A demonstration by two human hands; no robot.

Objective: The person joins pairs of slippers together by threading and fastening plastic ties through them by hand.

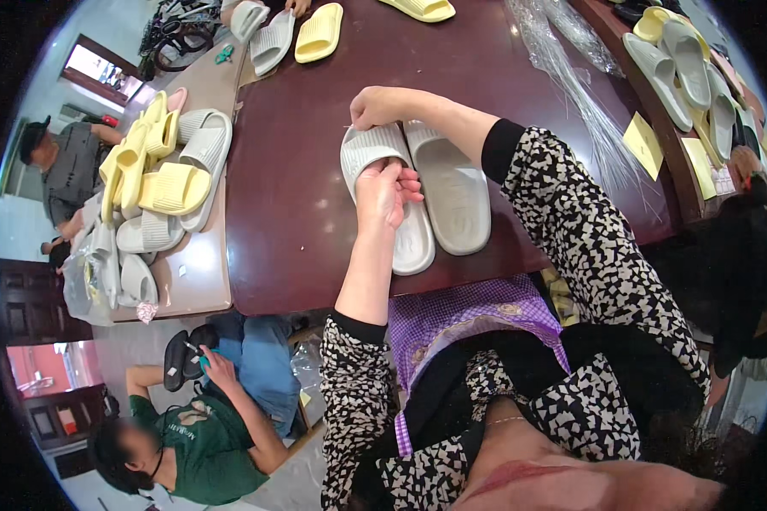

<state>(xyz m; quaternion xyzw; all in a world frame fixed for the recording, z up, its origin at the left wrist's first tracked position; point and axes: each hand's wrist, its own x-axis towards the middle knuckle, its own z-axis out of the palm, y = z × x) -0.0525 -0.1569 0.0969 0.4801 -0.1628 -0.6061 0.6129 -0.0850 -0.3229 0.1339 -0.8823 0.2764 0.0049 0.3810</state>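
Observation:
A pair of grey slippers lies side by side on the dark red table [290,221], toes pointing away from me. The left slipper [414,249] has a ridged strap; the right slipper [458,200] shows its bare footbed, with its strap partly behind my right forearm. My left hand [383,194] grips the left slipper at the strap opening, thumb at the strap's edge and the other fingers curled. At the strap's far end, my right hand [378,107] is closed in a pinch against the slipper. What sits between those fingertips is too small to make out.
Clear plastic strands [584,119] spread over the table's right side near a yellow paper [643,145]. Yellow slippers [175,188] and grey ones pile on the left table. More slippers [684,64] fill the right side. A person in green [204,443] sits at left holding dark slippers.

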